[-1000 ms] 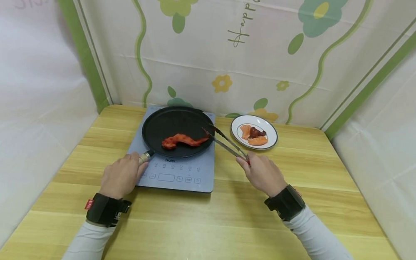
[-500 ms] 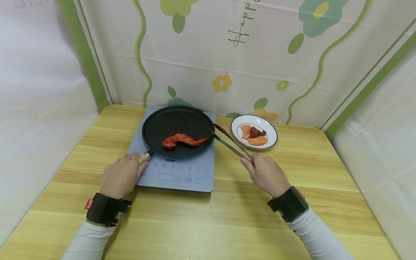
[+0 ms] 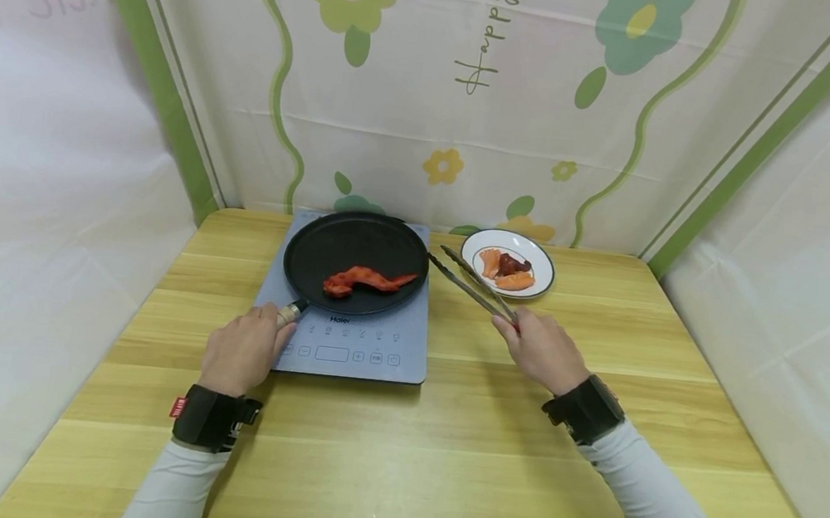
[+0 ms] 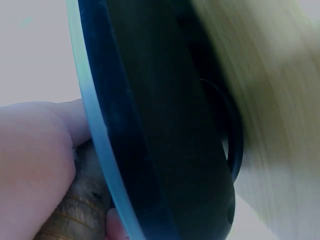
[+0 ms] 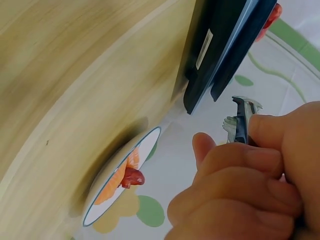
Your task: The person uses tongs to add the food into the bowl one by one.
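My left hand (image 3: 241,348) grips the handle (image 3: 290,314) of a flat black pan (image 3: 357,237), which sits on an induction cooker (image 3: 407,342). In the left wrist view the fingers wrap round a wood-look handle (image 4: 82,195). A long red piece of meat (image 3: 362,278) lies in the front part of the pan. With my right hand (image 3: 544,351) I hold metal tongs (image 3: 478,286). Their tips are spread, just off the pan's right rim, with nothing between them. In the right wrist view my fingers curl round the tongs (image 5: 242,120).
A white plate (image 3: 488,239) with a dark rim stands right of the cooker, near the tong tips. On it lie orange pieces (image 3: 515,280) and a dark red piece (image 3: 510,265). A floral curtain (image 3: 399,107) hangs behind the wooden table (image 3: 440,470).
My right hand and the tongs have moved right, from over the pan's right edge to just outside it. The meat, pan and left hand stay put.
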Available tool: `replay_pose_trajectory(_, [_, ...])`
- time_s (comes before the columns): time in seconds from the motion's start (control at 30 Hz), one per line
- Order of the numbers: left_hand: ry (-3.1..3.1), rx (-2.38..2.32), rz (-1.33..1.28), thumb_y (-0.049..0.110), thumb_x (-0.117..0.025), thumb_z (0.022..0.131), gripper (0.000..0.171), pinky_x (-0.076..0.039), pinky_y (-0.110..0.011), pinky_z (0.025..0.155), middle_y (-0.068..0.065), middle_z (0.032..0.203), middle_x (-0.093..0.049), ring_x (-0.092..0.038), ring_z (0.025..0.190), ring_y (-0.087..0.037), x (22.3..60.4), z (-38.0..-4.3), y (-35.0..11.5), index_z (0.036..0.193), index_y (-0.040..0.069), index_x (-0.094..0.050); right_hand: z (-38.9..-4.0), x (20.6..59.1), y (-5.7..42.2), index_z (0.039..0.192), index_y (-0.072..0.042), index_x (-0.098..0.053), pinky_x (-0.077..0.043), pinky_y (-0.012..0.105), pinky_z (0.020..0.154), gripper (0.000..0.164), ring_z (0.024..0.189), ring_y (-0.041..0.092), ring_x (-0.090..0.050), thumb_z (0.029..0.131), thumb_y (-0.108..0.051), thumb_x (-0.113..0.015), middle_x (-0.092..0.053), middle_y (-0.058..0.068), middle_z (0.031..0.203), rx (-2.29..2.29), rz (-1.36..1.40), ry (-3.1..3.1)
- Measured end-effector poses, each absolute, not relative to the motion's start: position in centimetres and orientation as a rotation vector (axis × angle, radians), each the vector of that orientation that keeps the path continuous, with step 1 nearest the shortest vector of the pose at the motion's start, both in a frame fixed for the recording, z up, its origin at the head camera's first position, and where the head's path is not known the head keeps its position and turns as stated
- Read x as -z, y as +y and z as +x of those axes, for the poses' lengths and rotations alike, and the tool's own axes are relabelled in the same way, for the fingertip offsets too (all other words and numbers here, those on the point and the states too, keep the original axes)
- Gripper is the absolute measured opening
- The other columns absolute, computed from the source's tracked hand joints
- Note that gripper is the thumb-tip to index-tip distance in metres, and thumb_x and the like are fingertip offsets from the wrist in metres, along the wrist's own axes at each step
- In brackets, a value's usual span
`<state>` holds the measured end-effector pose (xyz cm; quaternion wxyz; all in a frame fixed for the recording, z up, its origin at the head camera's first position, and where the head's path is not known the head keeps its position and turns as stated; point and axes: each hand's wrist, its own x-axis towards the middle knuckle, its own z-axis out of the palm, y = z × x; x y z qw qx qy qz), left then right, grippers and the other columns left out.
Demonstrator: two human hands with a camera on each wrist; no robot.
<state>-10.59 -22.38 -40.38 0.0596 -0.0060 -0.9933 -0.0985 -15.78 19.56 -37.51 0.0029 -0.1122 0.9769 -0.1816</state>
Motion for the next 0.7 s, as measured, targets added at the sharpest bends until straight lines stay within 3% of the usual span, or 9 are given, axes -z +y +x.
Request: replay_pose_trajectory(0.7, [-3.016, 0.305, -0.007, 0.043, -0.048, 0.099, 0.039, -0.03, -0.032, 0.045, -0.009, 0.073, -0.049, -0.046, 0.058, -0.022, 40.2, -10.5, -22.3, 0.094, 0.004, -0.05, -16.0, 37.9, 21.1, 0.082, -0.011, -0.05, -0.033, 0.031, 0.045, 0.044, 0.05, 0.015, -0.042, 0.101, -0.05, -0.041, -0.042, 0.001, 0.063, 0.584, -0.287, 3.075])
